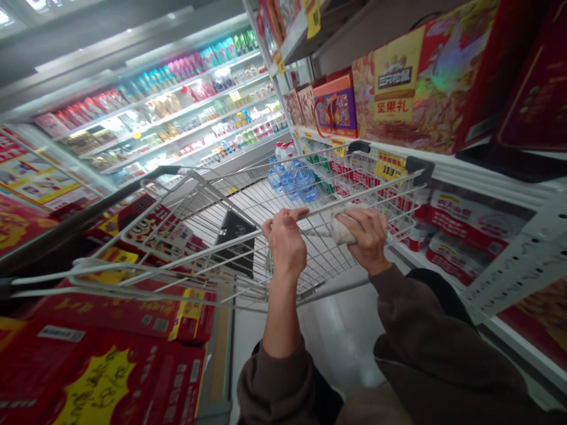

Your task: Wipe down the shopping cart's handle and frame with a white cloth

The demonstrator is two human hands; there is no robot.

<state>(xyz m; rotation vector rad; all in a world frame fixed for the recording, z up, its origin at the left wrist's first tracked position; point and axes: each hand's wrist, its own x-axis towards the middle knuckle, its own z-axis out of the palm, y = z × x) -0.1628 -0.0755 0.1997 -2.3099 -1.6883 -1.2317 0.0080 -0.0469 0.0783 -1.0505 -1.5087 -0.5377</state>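
A wire shopping cart stretches across the middle of the view, its near top rail running from lower left to upper right. My left hand is closed around that rail. Further right along it, my right hand presses a crumpled whitish cloth against the rail, its fingers curled over the cloth. Part of the cloth is covered by those fingers. A black panel with white lettering shows through the wires left of my left hand. The basket's wire floor is visible beyond both hands.
Red gift boxes with yellow price tags are stacked on the left. On the right, a shelf holds a large nut gift box, with packaged bottles below. Blue-tinted water jugs stand ahead, before a lit refrigerated display.
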